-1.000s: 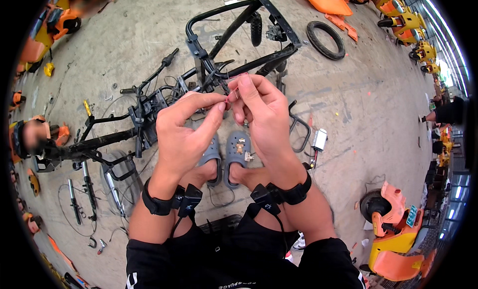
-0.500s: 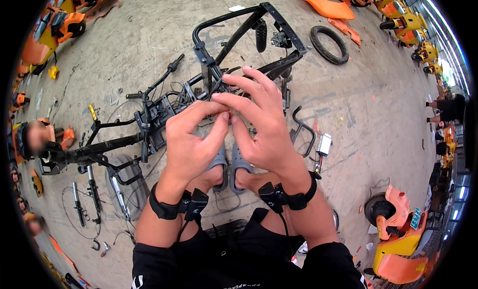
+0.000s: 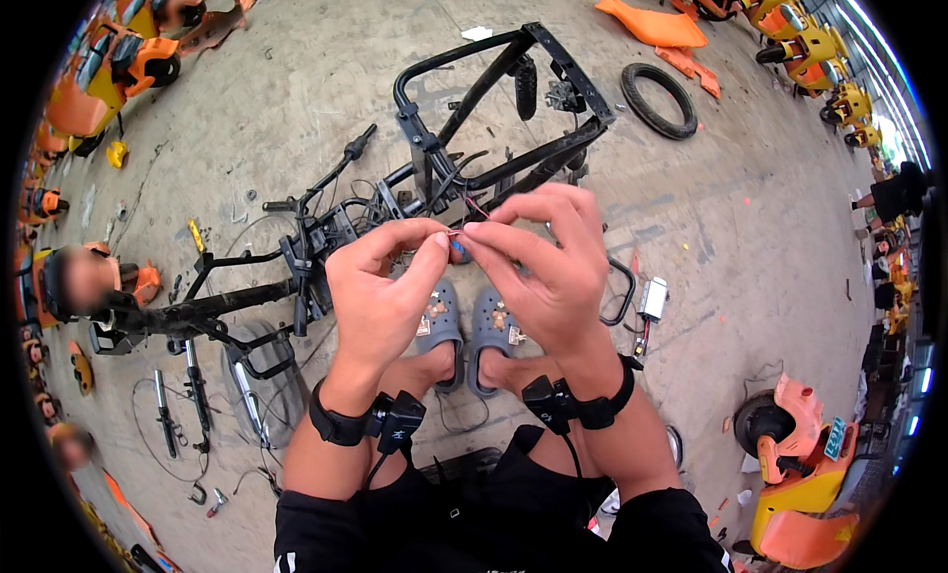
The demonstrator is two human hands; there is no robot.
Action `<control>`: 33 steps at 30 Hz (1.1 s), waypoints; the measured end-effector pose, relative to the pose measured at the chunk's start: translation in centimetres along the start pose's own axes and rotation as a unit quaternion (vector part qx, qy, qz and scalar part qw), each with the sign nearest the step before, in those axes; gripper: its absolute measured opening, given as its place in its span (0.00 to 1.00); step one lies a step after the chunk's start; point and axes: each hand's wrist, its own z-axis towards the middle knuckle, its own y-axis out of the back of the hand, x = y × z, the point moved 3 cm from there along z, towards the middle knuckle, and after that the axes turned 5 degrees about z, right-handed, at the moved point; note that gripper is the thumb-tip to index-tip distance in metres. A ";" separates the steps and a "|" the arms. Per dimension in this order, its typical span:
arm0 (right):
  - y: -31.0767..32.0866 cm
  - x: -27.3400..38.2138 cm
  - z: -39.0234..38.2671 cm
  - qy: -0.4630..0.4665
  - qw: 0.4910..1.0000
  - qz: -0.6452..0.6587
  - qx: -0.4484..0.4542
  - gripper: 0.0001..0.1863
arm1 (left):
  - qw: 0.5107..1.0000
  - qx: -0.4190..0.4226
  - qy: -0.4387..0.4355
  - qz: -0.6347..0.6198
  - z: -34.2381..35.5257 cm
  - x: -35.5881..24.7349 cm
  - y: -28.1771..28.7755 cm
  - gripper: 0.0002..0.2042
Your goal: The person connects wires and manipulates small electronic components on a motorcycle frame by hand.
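In front of the black vehicle frame (image 3: pixel 469 99), my two hands meet fingertip to fingertip. My left hand (image 3: pixel 383 287) pinches a thin reddish wire between thumb and forefinger. Its other end is in the pinch of my right hand (image 3: pixel 553 262), whose remaining fingers are loosely curled. More thin red wires (image 3: pixel 476 208) run up from the fingertips toward the frame. Just below the fingertips a small blue part (image 3: pixel 458 249) shows, too covered to name. My fingers hide where the wires join. Each wrist wears a black strap with a small box.
A bare tyre (image 3: pixel 659 101) and orange panels (image 3: pixel 647 18) lie at the far right. Nearer are a silver box with leads (image 3: pixel 653 299), shock absorbers (image 3: pixel 197 390) at left and a partly stripped orange-yellow scooter (image 3: pixel 805 474). Scooters line both sides; a person (image 3: pixel 894 193) stands at right.
My right hand has lowered and shifted right, opening a small gap that shows the red wires. The whole view has shifted slightly, with the frame appearing lower.
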 end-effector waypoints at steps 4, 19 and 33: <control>-0.3 0.3 -0.4 0.011 1.000 0.007 -0.003 0.13 | 0.999 -0.003 0.020 -0.032 0.2 -0.3 0.1 0.05; -0.9 -0.2 -0.7 -0.154 0.966 0.203 0.051 0.04 | 0.995 0.029 0.047 -0.079 0.3 0.0 -0.2 0.06; -1.0 -0.4 -0.9 -0.102 0.982 0.155 0.025 0.07 | 0.993 0.042 0.074 -0.087 0.4 0.4 -0.2 0.06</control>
